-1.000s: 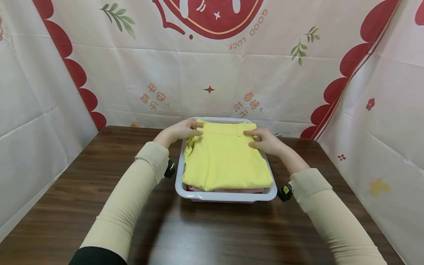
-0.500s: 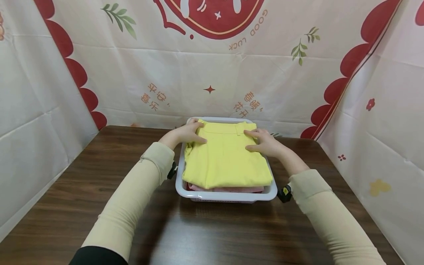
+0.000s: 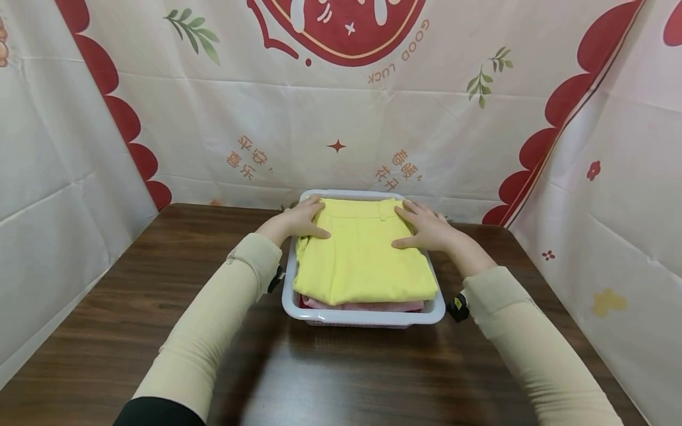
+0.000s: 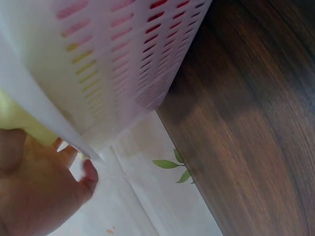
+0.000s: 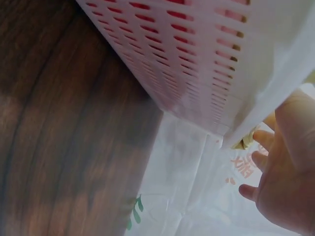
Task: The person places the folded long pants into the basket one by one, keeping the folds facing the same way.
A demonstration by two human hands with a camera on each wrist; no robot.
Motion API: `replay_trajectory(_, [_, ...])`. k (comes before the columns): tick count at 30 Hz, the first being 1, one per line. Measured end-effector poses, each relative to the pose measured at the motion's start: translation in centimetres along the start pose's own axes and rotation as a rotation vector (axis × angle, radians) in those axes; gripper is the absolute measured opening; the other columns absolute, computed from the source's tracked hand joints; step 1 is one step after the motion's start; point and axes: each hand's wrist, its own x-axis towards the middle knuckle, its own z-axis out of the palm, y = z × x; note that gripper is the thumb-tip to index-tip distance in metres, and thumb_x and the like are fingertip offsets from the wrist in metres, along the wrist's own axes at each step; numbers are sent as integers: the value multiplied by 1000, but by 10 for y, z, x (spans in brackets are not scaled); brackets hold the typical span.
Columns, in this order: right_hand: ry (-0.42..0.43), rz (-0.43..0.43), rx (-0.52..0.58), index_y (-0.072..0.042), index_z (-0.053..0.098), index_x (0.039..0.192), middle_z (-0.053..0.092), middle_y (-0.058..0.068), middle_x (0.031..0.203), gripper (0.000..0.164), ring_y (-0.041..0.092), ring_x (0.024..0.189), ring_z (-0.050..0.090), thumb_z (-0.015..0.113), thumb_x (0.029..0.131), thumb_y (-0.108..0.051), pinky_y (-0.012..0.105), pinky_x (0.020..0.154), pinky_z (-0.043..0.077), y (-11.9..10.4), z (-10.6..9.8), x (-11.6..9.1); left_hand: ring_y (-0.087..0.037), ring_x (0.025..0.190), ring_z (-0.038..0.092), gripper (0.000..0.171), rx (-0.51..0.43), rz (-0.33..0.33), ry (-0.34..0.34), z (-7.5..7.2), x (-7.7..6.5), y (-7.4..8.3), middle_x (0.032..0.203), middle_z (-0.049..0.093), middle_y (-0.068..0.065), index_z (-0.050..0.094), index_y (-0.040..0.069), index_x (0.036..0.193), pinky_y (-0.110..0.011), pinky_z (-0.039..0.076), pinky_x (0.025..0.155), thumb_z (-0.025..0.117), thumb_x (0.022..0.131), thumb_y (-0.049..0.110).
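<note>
Folded yellow trousers (image 3: 367, 260) lie on top in a white plastic basket (image 3: 362, 318), waistband toward the back wall. Beneath them, pink folded cloth (image 3: 367, 306) shows at the front. My left hand (image 3: 299, 221) rests on the left side of the trousers near the waistband, thumb apart from the fingers. On the opposite side my right hand (image 3: 428, 229) touches the trousers with spread fingers. In the left wrist view, the left hand (image 4: 42, 184) is at the basket rim. The right hand (image 5: 290, 172) in the right wrist view has its fingers apart beside the rim.
The basket stands on a dark wooden table (image 3: 341, 378), close to its back edge. A printed white cloth (image 3: 298, 112) hangs behind, and similar cloth sides (image 3: 602, 195) flank the table. Slots in the basket wall (image 4: 133, 59) show red and yellow fabric inside.
My left hand has shifted a little right, onto the trousers, its thumb now lower. The right hand has spread, its thumb moving slightly down and left. The basket stays put.
</note>
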Motion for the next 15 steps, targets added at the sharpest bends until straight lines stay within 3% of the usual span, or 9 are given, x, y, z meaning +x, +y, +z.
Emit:
replay_trajectory(4, [-22, 3, -64, -11, 20, 153, 10, 18, 157, 96, 36, 143, 0, 60, 83, -63, 63, 107, 3, 0, -1, 1, -29, 144, 2, 84, -33, 21, -31, 0, 0, -1, 158, 2, -16, 19, 3, 152, -45, 12, 113, 66, 90, 37])
replay_trajectory(15, [-49, -3, -90, -10, 26, 152, 16, 17, 156, 92, 37, 142, 9, 55, 85, -66, 62, 107, 3, -2, -1, 8, -27, 144, 2, 86, -17, 3, -72, 1, 4, -4, 159, 2, -14, 20, 5, 152, -45, 13, 113, 65, 89, 43])
